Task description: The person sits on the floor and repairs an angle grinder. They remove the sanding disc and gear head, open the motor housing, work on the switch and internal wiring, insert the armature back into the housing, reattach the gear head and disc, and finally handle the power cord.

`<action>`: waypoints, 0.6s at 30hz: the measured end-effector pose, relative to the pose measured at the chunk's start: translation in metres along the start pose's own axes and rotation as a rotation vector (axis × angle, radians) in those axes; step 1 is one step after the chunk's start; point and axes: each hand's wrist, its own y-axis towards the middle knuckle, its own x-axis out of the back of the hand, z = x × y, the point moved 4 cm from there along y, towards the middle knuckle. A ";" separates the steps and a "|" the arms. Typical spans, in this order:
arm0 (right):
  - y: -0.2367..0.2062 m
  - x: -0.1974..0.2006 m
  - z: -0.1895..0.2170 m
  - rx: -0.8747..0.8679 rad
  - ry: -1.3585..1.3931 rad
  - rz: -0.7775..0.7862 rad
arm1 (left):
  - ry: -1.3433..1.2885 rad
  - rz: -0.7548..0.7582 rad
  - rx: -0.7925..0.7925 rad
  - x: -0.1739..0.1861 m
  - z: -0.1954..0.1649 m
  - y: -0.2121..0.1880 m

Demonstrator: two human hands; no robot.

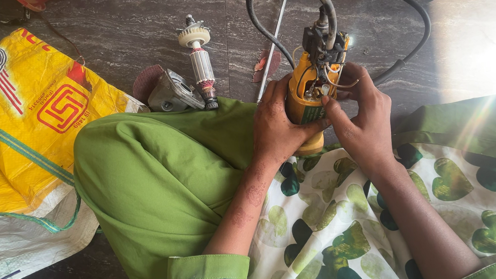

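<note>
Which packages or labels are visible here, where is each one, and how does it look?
Woven sack: lies flat on the floor at the left, beside the green-clothed knee; yellow with red printed marks, green stripes, white underside.
Label: small dark green patch on the yellow tool body, between the left hand and the right hand.

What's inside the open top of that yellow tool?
The yellow power tool body shows thin white and dark wires and a black switch block at its open top. Both hands, left hand and right hand, cover its lower part.
</note>
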 end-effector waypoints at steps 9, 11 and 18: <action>-0.003 0.001 -0.004 -0.018 -0.129 0.021 | -0.026 0.006 0.040 0.000 0.002 0.000; -0.002 0.003 -0.004 0.002 -0.124 0.027 | -0.037 0.018 0.065 0.000 0.004 0.000; 0.000 0.015 0.000 0.070 -0.089 0.094 | -0.184 0.053 -0.003 0.003 0.010 0.001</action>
